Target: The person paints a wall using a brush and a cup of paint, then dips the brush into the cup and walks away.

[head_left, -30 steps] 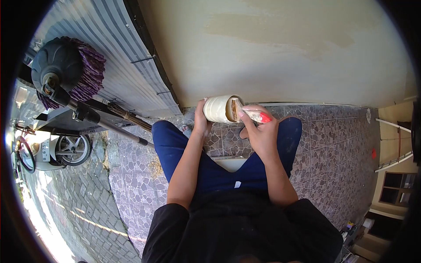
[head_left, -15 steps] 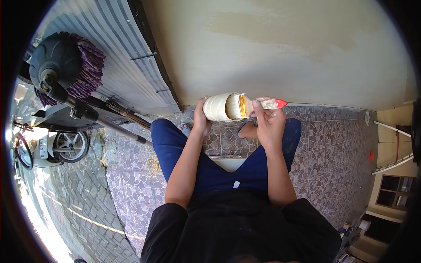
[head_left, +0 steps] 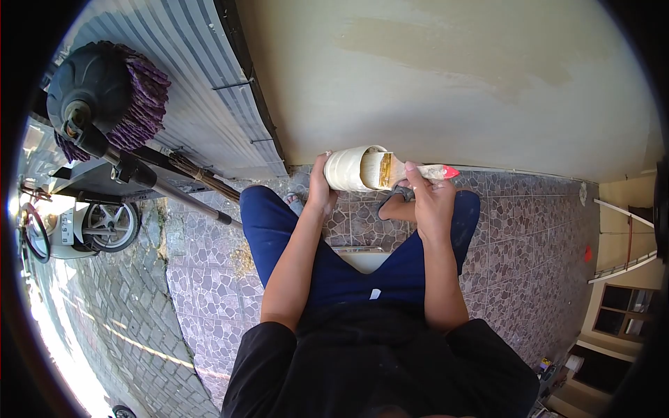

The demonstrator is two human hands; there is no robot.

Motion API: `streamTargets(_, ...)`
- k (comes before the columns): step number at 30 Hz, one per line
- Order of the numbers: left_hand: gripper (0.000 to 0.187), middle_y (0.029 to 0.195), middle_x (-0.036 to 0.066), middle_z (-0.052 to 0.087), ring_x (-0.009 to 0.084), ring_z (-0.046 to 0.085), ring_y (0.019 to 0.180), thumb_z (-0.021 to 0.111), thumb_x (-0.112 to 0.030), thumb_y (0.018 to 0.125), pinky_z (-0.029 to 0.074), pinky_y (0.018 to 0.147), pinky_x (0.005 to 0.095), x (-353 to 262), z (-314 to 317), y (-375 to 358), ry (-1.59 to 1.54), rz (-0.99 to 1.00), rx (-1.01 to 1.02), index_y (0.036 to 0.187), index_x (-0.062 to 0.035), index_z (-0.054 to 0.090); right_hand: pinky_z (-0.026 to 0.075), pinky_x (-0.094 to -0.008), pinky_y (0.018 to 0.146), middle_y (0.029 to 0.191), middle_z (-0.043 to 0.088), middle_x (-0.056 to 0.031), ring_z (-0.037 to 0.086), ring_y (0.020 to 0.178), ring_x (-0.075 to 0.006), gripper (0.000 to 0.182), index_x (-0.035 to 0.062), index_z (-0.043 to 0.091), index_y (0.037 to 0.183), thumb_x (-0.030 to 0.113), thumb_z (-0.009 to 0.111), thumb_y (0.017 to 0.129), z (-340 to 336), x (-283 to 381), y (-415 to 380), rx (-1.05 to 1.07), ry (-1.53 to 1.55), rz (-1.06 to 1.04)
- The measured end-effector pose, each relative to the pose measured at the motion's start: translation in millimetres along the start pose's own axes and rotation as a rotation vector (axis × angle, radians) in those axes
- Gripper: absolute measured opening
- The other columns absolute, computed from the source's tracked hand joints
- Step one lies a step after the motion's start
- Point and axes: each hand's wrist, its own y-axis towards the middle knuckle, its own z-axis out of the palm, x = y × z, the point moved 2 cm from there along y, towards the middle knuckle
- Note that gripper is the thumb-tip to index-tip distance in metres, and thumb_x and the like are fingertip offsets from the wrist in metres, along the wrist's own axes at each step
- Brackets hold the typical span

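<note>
My left hand [head_left: 320, 187] is wrapped round the side of a cream-coloured paint container [head_left: 343, 171], its open mouth facing right. Pale paint coats the inside of the rim. In my right hand [head_left: 434, 203] is a paintbrush [head_left: 418, 171], gripped by its paint-smeared handle with a red tip. The brush's pale bristles overlap the container's mouth, and its metal band shows just outside. Both hands are held above my knees, in front of a cream wall [head_left: 446, 118].
A darker patch [head_left: 446, 49] marks the wall. At the left stand a purple mop [head_left: 143, 104] and a corrugated panel [head_left: 181, 63]; a parked motorbike [head_left: 70, 230] is beyond. Patterned tiles [head_left: 529, 244] cover the floor. I sit on a pale low seat [head_left: 366, 262].
The brush has shifted slightly within my right fingers, and more of its handle now shows. The left hand keeps the container in nearly the same spot. The view has tilted a little.
</note>
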Motion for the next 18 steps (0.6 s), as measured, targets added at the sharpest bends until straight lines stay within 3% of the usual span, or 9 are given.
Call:
streamTargets(5, 0.041, 0.107, 0.008, 0.073, 0.0226, 0.07, 0.1, 0.049, -0.046, 0.102, 0.055, 0.087, 0.0415, 2.9, 2.0, 1.1, 0.022, -0.005, 0.001, 0.115, -0.0108, 0.066, 0.054, -0.0235, 0.05, 0.082, 0.069, -0.0079, 0.067, 0.068, -0.0109, 0.028, -0.0071, 0.066, 0.108, 0.02, 0.066, 0.103, 2.6, 8.4, -2.0, 0.018, -0.141, 0.096)
streamTargets(9, 0.04, 0.105, 0.008, 0.073, 0.0218, 0.071, 0.097, 0.05, -0.044, 0.101, 0.055, 0.085, 0.0397, 0.6, 8.6, -5.8, 0.02, -0.004, -0.006, 0.115, -0.0095, 0.065, 0.052, -0.0222, 0.048, 0.08, 0.067, -0.0071, 0.067, 0.066, -0.0115, 0.03, -0.0056, 0.061, 0.11, 0.023, 0.063, 0.104, 7.3, 5.0, -3.8, 0.015, -0.126, 0.073)
streamTargets(18, 0.041, 0.106, 0.009, 0.072, 0.0204, 0.071, 0.095, 0.052, -0.043, 0.101, 0.056, 0.082, 0.0373, 1.4, 8.3, -4.0, -0.005, -0.005, -0.001, 0.117, -0.0071, 0.065, 0.048, -0.0216, 0.044, 0.084, 0.068, -0.0109, 0.068, 0.066, -0.0117, 0.027, -0.0015, 0.053, 0.104, 0.009, 0.076, 0.094, 4.1, -9.0, -3.7, -0.017, 0.003, 0.034)
